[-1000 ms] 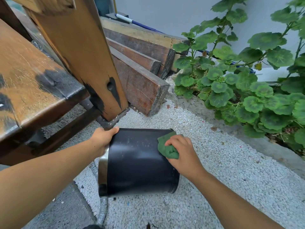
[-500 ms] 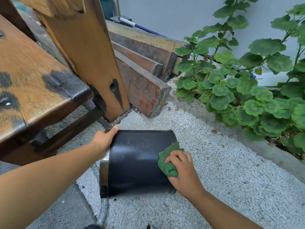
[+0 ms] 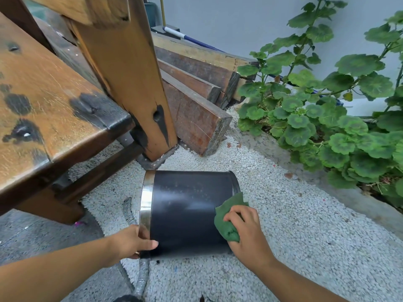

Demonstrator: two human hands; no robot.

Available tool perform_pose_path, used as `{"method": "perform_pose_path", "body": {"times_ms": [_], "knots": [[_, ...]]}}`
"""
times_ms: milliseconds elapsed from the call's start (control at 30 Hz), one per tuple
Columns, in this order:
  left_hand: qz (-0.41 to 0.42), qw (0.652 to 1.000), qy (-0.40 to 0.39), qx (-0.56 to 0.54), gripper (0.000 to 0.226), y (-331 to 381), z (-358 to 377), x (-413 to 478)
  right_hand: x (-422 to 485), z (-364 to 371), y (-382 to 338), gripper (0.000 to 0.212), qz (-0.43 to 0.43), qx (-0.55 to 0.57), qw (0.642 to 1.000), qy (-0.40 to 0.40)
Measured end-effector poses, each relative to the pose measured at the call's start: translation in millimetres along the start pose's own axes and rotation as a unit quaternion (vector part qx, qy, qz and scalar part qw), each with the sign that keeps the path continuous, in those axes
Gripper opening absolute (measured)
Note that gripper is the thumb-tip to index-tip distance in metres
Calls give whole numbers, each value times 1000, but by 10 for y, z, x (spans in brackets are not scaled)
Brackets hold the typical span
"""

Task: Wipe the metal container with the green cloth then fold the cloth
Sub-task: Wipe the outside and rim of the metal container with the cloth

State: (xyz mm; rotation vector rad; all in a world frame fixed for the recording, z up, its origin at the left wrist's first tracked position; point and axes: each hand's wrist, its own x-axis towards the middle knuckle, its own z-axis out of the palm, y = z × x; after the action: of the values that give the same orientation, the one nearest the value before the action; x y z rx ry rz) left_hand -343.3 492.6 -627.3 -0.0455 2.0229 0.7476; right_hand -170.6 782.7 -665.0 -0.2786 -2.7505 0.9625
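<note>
A black metal container (image 3: 185, 210) with a shiny steel rim lies on its side on the pebbled ground, rim to the left. My left hand (image 3: 133, 241) grips the near part of that rim, thumb on the black wall. My right hand (image 3: 246, 232) presses a bunched green cloth (image 3: 229, 219) against the container's right end, near its base. Part of the cloth is hidden under my fingers.
A worn wooden bench (image 3: 43, 101) and its thick post (image 3: 130, 83) stand at the left. Stacked timber beams (image 3: 196, 101) lie behind. Leafy green plants (image 3: 327, 118) fill the right beyond a concrete curb. A grey corrugated hose (image 3: 141, 277) runs under the container.
My left hand shifted from the rim's far upper side to its near lower side. The right hand slid the cloth down the container's right end, toward me.
</note>
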Motion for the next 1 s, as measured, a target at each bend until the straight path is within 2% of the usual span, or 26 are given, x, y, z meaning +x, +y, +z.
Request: {"method": "perform_pose_path", "body": {"times_ms": [100,200,300,400,467,533,667,800,1000], "knots": [[22,998,43,39,37,-4,69,-46,5,4,-52,43,11,22,1000,-5],[59,997,52,22,36,100,29,-108,202,-117,-102,34,85,116,989,16],[100,994,27,-20,26,250,29,-151,345,-264,-72,29,163,183,969,13],[156,983,7,-94,5,465,-21,-214,425,-381,-56,26,217,228,949,-12],[202,971,6,-124,14,647,-72,-232,473,-435,-23,21,245,254,936,-16],[241,963,21,-116,14,838,-112,-237,515,-439,4,18,273,288,918,-3],[262,960,70,-68,15,1181,-195,-221,613,-397,-2,13,312,317,895,33],[267,958,104,-12,20,1203,-178,-166,753,-377,36,13,313,289,903,53],[256,953,150,-56,18,1191,23,-34,791,-284,98,12,294,200,934,40]]}}
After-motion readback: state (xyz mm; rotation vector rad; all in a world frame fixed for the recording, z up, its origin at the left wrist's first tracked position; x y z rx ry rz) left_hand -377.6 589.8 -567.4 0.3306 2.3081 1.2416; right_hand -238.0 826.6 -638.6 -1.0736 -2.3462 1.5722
